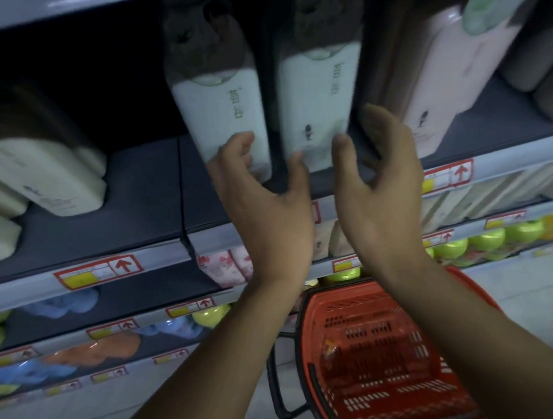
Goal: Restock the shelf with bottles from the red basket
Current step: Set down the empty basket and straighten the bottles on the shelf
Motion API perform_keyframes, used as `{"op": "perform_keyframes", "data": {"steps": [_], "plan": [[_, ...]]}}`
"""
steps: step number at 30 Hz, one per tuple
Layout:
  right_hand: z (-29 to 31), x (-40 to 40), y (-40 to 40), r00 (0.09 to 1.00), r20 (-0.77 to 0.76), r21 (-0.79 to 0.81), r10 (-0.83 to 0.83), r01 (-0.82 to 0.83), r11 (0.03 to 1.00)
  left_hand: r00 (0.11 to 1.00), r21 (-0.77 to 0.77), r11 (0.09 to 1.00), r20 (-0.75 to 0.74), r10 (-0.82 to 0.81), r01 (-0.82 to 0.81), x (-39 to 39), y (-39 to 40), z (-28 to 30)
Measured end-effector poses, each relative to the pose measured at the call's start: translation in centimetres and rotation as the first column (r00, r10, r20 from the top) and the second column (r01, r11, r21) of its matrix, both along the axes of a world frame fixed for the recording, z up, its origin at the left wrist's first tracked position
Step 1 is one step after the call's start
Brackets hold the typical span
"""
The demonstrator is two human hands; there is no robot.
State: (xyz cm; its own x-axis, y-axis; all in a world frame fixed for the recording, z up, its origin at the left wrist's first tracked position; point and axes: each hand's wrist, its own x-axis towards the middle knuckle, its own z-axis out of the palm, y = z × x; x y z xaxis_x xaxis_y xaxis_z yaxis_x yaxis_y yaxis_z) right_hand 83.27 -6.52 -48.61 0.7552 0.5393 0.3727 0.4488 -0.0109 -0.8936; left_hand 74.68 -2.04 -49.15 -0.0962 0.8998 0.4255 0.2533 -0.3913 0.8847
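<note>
Two tall white bottles with brown pump tops stand side by side on the grey shelf [152,220]: the left bottle [222,112] and the right bottle [321,97]. My left hand [267,203] hovers just in front of the left bottle's base, fingers spread and holding nothing. My right hand [375,181] is raised in front of the right bottle's base, also spread and empty. The red basket [382,362] sits on the floor below my arms; no bottles show inside it, only a small orange item.
A pale pink bottle [452,72] stands to the right of the pair, cream bottles [40,177] to the left, with bare shelf between. Lower shelves carry price tags with red arrows, yellow-green caps and blue and orange packs. The basket's black handle [281,388] hangs leftward.
</note>
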Motion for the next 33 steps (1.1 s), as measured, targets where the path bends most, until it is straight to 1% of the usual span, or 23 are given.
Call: {"op": "perform_keyframes", "data": {"steps": [3, 5, 7, 9, 13, 16, 21, 23, 33], "plan": [[0.9, 2.2, -2.5, 0.998, 0.036, -0.037, -0.056, 0.058, 0.998, 0.995, -0.023, 0.995, 0.004, -0.095, 0.095, 3.1, -1.3, 1.5], [1.3, 3.9, -4.3, 0.996, 0.053, -0.074, -0.072, 0.076, 0.994, 0.988, -0.009, 0.988, -0.027, -0.154, 0.154, 5.7, -2.3, 2.2], [1.2, 5.6, -6.1, 0.992, 0.105, -0.142, -0.072, 0.087, 0.986, 0.978, 0.002, 0.979, -0.042, -0.203, 0.204, 8.4, -3.3, 2.6], [0.8, 7.2, -7.6, 0.994, 0.105, -0.187, -0.039, 0.058, 0.981, 0.974, -0.014, 0.975, -0.036, -0.222, 0.222, 10.9, -3.8, 2.6], [-0.1, 10.6, -8.4, 0.998, 0.06, -0.163, -0.035, 0.044, 0.986, 0.981, -0.014, 0.982, -0.02, -0.191, 0.191, 14.7, -3.5, 2.1], [-0.2, 13.0, -7.2, 0.999, 0.004, -0.141, -0.033, 0.034, 0.989, 0.991, 0.001, 0.992, -0.058, -0.122, 0.122, 16.0, -3.0, 1.9], [-0.5, 14.3, -4.7, 0.997, -0.03, -0.102, 0.071, -0.074, 0.992, 0.992, 0.007, 0.995, -0.079, -0.1, 0.101, 16.2, -2.6, 1.4], [-0.8, 14.1, -4.2, 0.995, -0.056, -0.099, 0.082, -0.087, 0.991, 0.992, -0.001, 0.995, -0.07, -0.1, 0.101, 16.2, -2.5, 1.4], [-1.4, 12.9, -3.5, 1.0, 0.008, -0.074, 0.028, -0.027, 0.997, 0.986, -0.018, 0.989, -0.071, -0.149, 0.148, 15.8, -1.0, 0.7]]}}
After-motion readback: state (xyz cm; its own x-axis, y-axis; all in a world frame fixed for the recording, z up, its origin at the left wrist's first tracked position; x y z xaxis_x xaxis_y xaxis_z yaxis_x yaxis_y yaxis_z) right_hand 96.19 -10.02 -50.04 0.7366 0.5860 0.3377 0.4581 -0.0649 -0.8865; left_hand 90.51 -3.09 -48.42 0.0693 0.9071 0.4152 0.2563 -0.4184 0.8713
